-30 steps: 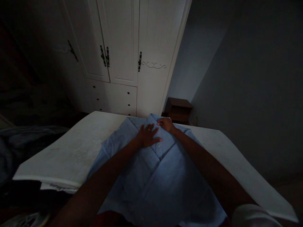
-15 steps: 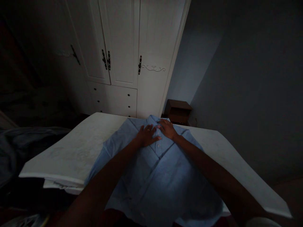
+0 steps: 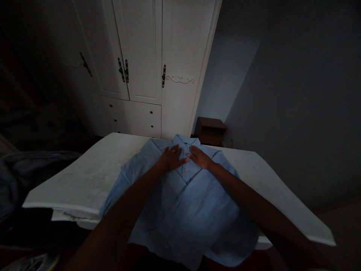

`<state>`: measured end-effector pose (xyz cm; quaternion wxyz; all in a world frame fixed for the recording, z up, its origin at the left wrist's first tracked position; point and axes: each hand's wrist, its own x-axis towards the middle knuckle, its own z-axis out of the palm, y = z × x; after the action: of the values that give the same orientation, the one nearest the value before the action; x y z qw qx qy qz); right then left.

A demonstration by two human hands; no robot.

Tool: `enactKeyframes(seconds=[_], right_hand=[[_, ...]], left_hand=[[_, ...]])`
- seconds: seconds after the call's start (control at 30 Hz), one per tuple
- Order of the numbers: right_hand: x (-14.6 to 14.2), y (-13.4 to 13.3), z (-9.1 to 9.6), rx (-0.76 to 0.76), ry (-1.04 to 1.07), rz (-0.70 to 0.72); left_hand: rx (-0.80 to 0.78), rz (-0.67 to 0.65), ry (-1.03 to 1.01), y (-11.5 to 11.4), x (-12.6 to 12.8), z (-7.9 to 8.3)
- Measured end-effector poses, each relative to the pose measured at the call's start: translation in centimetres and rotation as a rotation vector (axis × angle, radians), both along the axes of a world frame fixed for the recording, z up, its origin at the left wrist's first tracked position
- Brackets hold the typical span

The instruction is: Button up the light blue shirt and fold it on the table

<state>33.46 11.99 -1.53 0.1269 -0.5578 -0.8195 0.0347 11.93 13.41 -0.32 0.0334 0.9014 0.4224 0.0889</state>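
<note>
A light blue button-up shirt lies front side up, its collar toward the far edge of the white table and its hem hanging over the near edge. My left hand rests flat on the shirt's chest, left of the button placket, fingers spread, a ring on one finger. On the other side of the placket, my right hand lies on the cloth below the collar with its fingers stretched out. The thumbs point toward each other over the placket. Neither hand grips the fabric.
Behind the table stands a white wardrobe with dark handles and drawers. A small brown cabinet is by the grey wall. Dark cloth is heaped at the left. A round object shows at the lower left.
My right hand has drawn back from the collar toward me and lies lower on the chest, so the collar shows more fully. My left hand has shifted slightly. The view has moved a little.
</note>
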Motion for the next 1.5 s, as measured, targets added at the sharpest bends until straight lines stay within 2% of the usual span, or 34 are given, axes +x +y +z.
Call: enactKeyframes(seconds=[0.2, 0.37, 0.5, 0.6, 0.7, 0.83, 0.9, 0.97, 1.03, 1.07, 1.13, 1.2, 1.27, 1.37, 1.43, 1.5], right_hand=[[1.3, -2.9, 0.1, -0.022, -0.052, 0.067], [0.8, -6.7, 1.2, -0.011, -0.046, 0.116], [0.0, -10.4, 2.3, 0.018, -0.005, 0.141], [-0.1, -12.5, 2.2, 0.06, 0.016, 0.123], [0.5, -13.5, 1.3, 0.031, 0.0, 0.08], [1.3, -13.7, -0.1, -0.013, -0.004, 0.062], [1.5, -13.6, -0.4, -0.007, -0.004, 0.059], [1.5, -13.4, -0.4, -0.006, -0.007, 0.05], [1.5, -13.4, -0.4, -0.011, -0.003, 0.047], [1.5, -13.4, -0.4, -0.012, 0.001, 0.048], [1.5, -13.3, -0.4, -0.006, 0.009, 0.057], [1.6, -13.4, -0.4, 0.004, 0.014, 0.067], [1.6, -13.4, -0.5, 0.009, 0.012, 0.066], [1.7, -13.5, -0.5, 0.001, -0.007, 0.041], [1.7, -13.5, -0.4, -0.008, -0.016, 0.029], [1.6, -13.6, -0.2, -0.015, -0.015, 0.03]], left_hand=[[0.019, 0.005, -0.007, 0.3, 0.0, -0.4], [0.061, -0.002, -0.026, 0.4, -0.1, -0.4], [0.138, 0.0, -0.091, 0.1, -0.1, 0.4], [0.22, 0.011, -0.122, -0.7, -0.1, 1.3], [0.302, 0.006, -0.089, -1.6, -0.1, 1.9], [0.333, -0.146, 0.011, -2.6, -0.1, 2.4], [0.314, -0.105, 0.002, -3.1, 0.0, 2.8], [0.263, 0.033, -0.077, -3.8, 0.1, 3.6], [0.183, 0.149, -0.192, -5.1, 0.2, 4.5], [0.151, 0.163, -0.256, -6.0, 0.3, 4.9], [0.134, 0.103, -0.374, -8.4, 0.5, 5.6], [0.147, -0.027, -0.424, -11.6, 0.7, 5.8], [0.115, -0.17, -0.343, -14.8, 0.7, 5.3], [0.065, -0.267, -0.139, -18.4, -0.4, 3.5], [0.063, -0.264, -0.044, -19.4, -1.7, 2.1], [0.096, -0.229, -0.013, -19.4, -3.3, 1.1]])
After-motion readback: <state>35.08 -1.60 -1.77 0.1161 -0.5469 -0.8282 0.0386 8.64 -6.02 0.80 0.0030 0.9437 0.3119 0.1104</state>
